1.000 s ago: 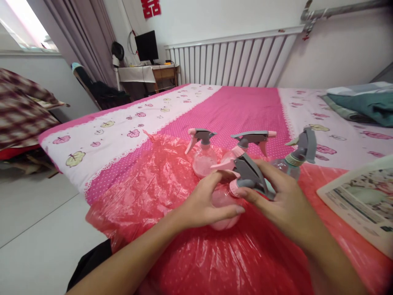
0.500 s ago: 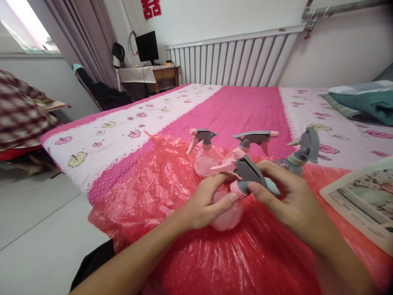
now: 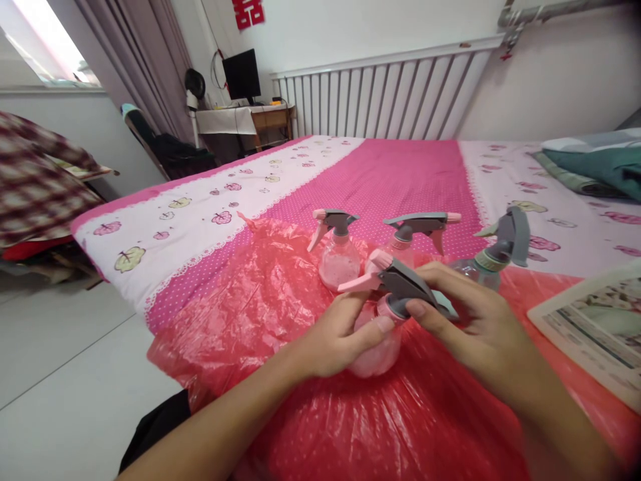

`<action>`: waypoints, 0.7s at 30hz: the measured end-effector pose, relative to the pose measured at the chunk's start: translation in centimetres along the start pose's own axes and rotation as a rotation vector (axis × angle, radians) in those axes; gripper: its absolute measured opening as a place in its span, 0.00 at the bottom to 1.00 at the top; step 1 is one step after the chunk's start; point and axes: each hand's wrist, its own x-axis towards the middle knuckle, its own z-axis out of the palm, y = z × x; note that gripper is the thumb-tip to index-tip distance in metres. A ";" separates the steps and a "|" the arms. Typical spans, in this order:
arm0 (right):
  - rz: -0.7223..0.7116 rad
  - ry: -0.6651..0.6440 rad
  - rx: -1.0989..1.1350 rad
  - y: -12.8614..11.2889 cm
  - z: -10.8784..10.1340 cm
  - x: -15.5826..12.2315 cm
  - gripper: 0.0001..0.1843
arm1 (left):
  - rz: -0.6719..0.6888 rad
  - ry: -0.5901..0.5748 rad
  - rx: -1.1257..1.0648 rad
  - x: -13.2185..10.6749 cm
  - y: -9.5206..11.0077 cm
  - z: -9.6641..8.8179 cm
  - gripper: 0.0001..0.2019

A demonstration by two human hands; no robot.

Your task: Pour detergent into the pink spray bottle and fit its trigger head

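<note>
A small pink spray bottle leans on a red plastic sheet spread over the bed. My left hand wraps around the bottle's round body. My right hand is closed on its grey trigger head, thumb on the pink collar at the neck. Behind them stand two more pink spray bottles and, to the right, a clear bottle with a green collar.
The bed has a pink dotted cover with white leaf-print borders. A printed paper lies at the right. Folded bedding sits at the far right. The floor drops off to the left; a desk with a monitor stands by the wall.
My hands have shifted only slightly on the bottle; the left thumb has slid up toward the neck. The view has drifted a little to the left.
</note>
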 end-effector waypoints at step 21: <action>0.020 -0.050 0.066 0.9 0.3 0.2 0.11 | 0.004 -0.079 0.066 -0.2 -0.6 -0.4 0.22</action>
